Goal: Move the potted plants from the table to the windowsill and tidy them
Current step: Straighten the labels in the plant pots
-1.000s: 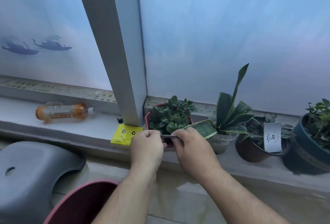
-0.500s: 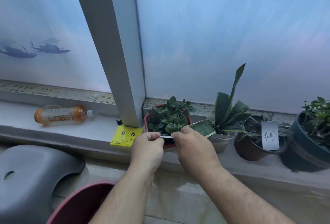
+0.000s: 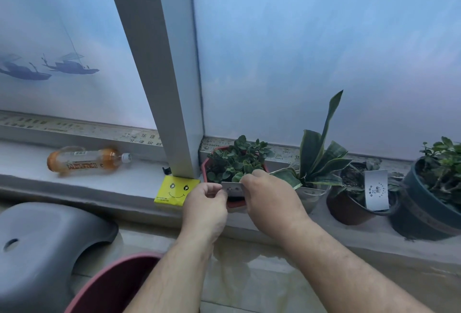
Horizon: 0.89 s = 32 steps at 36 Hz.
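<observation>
I can't read the card's (image 3: 232, 188) print; both hands hide most of the red pot (image 3: 237, 203), and the frame crops the rightmost pot (image 3: 424, 215).

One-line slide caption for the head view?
Both hands, left hand and right hand, pinch a white tag at the red pot on the windowsill.

Four pots (image 3: 349, 203) stand rowed on windowsill (image 3: 124, 185).

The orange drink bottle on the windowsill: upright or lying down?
Lying down. The bottle rests on its side on the windowsill, white cap pointing right toward the window post.
</observation>
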Each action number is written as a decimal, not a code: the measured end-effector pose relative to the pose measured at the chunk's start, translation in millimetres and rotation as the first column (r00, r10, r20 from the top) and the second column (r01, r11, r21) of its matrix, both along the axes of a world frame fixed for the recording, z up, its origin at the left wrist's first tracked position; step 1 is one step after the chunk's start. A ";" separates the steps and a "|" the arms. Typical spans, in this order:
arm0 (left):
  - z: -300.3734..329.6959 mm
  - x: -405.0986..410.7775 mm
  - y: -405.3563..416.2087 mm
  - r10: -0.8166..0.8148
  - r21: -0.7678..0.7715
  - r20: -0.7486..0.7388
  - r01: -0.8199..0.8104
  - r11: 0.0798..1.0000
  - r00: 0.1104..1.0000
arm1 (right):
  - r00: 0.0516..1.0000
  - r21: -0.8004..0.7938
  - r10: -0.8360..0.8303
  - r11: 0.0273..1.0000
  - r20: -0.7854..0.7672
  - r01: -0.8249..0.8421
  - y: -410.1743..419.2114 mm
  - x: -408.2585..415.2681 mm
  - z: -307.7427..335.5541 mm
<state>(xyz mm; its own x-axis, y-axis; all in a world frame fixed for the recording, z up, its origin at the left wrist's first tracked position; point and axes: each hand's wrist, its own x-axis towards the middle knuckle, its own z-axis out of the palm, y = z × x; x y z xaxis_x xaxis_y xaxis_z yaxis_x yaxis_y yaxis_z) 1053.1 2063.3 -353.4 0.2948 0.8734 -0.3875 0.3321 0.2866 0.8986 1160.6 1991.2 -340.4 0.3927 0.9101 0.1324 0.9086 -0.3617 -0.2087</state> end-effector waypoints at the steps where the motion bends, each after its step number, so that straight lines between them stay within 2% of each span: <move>1: -0.5 0.8 0.2 0.000 -0.003 0.000 0.000 1.000 1.000 | 0.999 0.017 0.011 1.000 0.049 -0.012 0.7 -1.2 -0.6; 6: -2.4 2.6 0.3 0.017 -0.028 0.014 -0.016 0.999 1.000 | 0.988 0.158 -0.015 0.987 0.155 -0.009 -7.0 -6.7 -19.8; 10: -5.3 1.7 2.3 0.037 -0.030 0.004 -0.037 0.999 0.999 | 0.985 0.079 -0.027 0.997 0.173 0.013 -11.4 -5.5 -37.5; 14: -5.5 1.1 3.4 0.028 -0.031 -0.019 -0.029 0.999 0.999 | 0.981 0.075 -0.023 0.997 0.190 0.009 -11.9 -7.9 -49.4; 19: -6.4 -0.7 4.3 0.030 -0.041 -0.032 -0.031 0.999 0.999 | 0.990 0.102 -0.050 0.994 0.133 0.036 -13.4 -12.4 -56.4; 24: -10.9 -2.8 5.8 0.044 -0.125 -0.023 -0.046 0.991 0.999 | 0.993 0.174 -0.094 0.982 0.077 0.080 -18.4 -4.3 -62.6; 28: -15.5 -0.3 8.2 0.119 -0.191 0.057 -0.107 0.976 0.991 | 0.999 0.270 -0.049 0.962 -0.002 0.047 -21.2 3.5 -61.8; 32: -19.0 1.9 5.3 0.179 -0.233 0.131 -0.146 0.962 0.975 | 0.998 0.223 -0.017 0.975 0.056 0.004 -21.6 4.9 -61.5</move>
<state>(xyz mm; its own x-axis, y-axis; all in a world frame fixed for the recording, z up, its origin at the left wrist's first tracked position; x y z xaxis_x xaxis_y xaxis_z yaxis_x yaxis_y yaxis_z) 1055.0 2068.6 -372.4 0.2253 0.8121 -0.5382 0.1311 0.5221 0.8427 1165.5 1969.7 -401.9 0.3880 0.8510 0.3539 0.9177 -0.3214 -0.2335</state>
